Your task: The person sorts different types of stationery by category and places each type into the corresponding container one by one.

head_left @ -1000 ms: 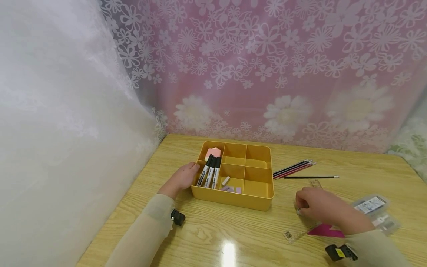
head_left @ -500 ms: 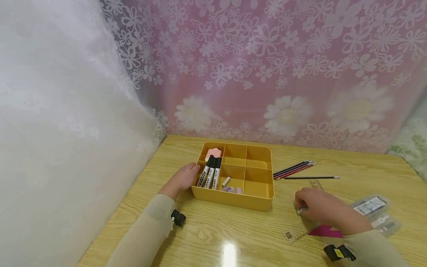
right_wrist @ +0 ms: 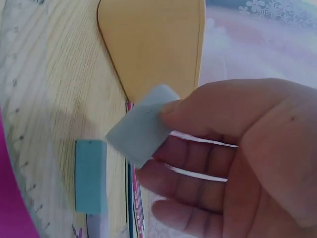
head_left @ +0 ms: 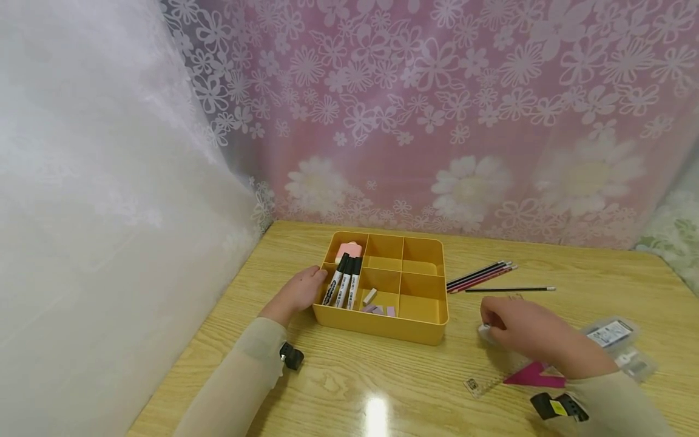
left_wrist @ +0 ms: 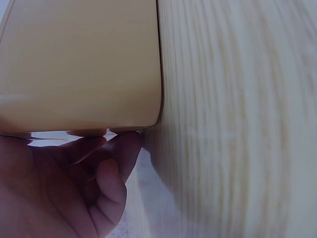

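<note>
On the table stands a yellow six-compartment organizer box (head_left: pixel 382 331). My left hand (head_left: pixel 299 290) grips its left side, and in the left wrist view the fingers (left_wrist: pixel 116 186) are bent against the outer wall. To the right of the box, my right hand (head_left: pixel 532 331) pinches a pale rectangular eraser (right_wrist: pixel 146 126) between thumb and fingertips, above the table. A second, bluish eraser (right_wrist: pixel 90 176) lies beneath it, hidden by the hand in the head view. Black-capped markers (head_left: pixel 345 285), a pink item (head_left: pixel 349 250) and several small eraser-like blocks (head_left: pixel 375 309) fill some left and middle compartments.
Right of the box lie several pencils (head_left: pixel 480 276), with a single pencil (head_left: pixel 510 289) apart. A clear ruler (head_left: pixel 480 382) and a magenta set-square-like piece (head_left: pixel 532 376) lie below the right hand. Clear plastic cases (head_left: pixel 611 334) lie beyond the right wrist.
My right hand has risen slightly and shifted a little left, with the eraser in its fingers showing more. The left hand and the box have stayed put.
</note>
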`<state>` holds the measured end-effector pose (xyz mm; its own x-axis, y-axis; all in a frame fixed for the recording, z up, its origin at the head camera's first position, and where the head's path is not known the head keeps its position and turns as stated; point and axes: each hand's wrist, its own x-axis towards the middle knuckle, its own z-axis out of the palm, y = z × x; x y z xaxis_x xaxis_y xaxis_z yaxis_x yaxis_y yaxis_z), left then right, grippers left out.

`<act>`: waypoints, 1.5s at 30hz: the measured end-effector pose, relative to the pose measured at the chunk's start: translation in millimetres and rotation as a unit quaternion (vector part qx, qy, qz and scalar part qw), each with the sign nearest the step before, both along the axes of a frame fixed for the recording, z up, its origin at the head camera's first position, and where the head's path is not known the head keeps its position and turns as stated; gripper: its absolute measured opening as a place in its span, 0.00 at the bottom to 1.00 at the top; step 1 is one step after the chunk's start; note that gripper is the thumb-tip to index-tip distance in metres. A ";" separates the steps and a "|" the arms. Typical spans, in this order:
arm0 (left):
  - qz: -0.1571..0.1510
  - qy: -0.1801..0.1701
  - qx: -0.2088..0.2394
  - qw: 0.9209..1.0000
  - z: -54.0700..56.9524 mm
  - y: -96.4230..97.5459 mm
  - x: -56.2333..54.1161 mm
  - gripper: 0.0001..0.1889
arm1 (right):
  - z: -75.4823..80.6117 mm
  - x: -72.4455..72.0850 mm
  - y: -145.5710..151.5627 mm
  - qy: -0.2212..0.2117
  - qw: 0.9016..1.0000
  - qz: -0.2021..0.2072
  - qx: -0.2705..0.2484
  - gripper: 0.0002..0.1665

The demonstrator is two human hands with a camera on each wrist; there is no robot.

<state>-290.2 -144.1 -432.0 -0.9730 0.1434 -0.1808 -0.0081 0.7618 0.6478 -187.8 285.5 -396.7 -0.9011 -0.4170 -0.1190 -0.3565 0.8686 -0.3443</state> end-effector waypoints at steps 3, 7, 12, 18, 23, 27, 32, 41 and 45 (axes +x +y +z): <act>-0.001 0.001 0.002 1.000 0.4 0.3 0.2 0.33 | 5.0 -0.7 -4.7 0.023 1.000 0.003 -0.005 0.10; -0.001 -0.001 0.005 1.000 0.5 0.4 -0.2 0.33 | 14.0 -0.7 -11.4 0.051 0.999 -0.001 -0.016 0.08; -0.003 0.004 0.002 1.000 0.4 -0.1 -0.3 0.33 | 26.9 -1.3 -21.0 0.087 0.996 0.006 -0.031 0.07; -0.004 0.004 0.002 1.000 -0.8 -0.3 -0.7 0.33 | 36.1 -4.0 -37.4 0.115 0.992 0.028 -0.045 0.08; 0.001 -0.007 0.008 1.000 -2.0 0.3 -1.5 0.33 | 38.2 -9.1 -55.7 0.127 0.990 0.041 -0.051 0.06; 0.008 -0.012 0.013 1.000 -1.7 0.6 -1.0 0.33 | 40.4 -14.2 -71.3 0.125 0.989 0.055 -0.058 0.04; 0.016 -0.015 0.019 1.000 -0.3 0.6 -0.2 0.33 | 41.9 -21.7 -92.6 0.127 0.988 0.071 -0.059 0.03; 0.021 -0.017 0.021 0.999 0.8 1.9 3.2 0.33 | 44.0 -29.2 -126.1 0.157 0.982 0.093 -0.054 0.03; 0.020 -0.014 0.023 0.999 1.0 2.1 3.2 0.33 | 42.6 -31.0 -137.1 0.163 0.981 0.095 -0.052 0.04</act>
<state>-287.0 -142.1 -431.0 -0.9725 0.1140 -0.2029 -0.0566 0.7298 0.6813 -218.9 148.4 -354.1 -0.7883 -0.5763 0.2154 -0.6152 0.7415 -0.2677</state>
